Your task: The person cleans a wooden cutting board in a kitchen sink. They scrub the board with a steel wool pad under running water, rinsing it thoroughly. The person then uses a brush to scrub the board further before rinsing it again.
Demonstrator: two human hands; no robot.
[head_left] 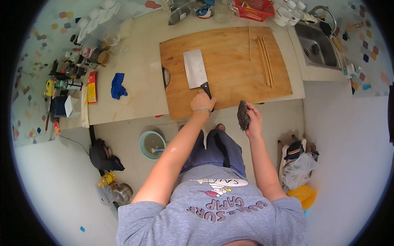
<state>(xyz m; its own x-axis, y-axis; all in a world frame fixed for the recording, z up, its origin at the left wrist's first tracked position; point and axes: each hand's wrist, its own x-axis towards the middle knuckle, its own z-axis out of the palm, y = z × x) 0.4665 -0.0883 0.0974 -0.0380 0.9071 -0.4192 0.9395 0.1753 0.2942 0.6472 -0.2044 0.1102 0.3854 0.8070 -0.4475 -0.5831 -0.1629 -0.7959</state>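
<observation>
You wear a grey short-sleeved T-shirt (pixel 213 205) with a cartoon print and curved maroon lettering across the chest, and dark blue trousers (pixel 217 149). Your forearms are bare. A thin, pale bracelet (pixel 202 109) circles your left wrist. Toes (pixel 220 126) show below the trousers.

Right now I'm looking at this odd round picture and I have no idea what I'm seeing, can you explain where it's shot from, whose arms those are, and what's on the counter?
It is one picture from a wide fisheye camera worn on a person's head, looking straight down, so straight edges bend near the rim. No machine here: the two forearms rising from the lower edge are the wearer's own. The left hand grips the black handle of a cleaver, which lies flat on a large wooden cutting board. The right hand holds a dark scouring pad just off the counter's front edge. A few thin wooden sticks lie on the board's right part. A blue cloth sits on the counter to the left, and a metal sink is at upper right.
</observation>
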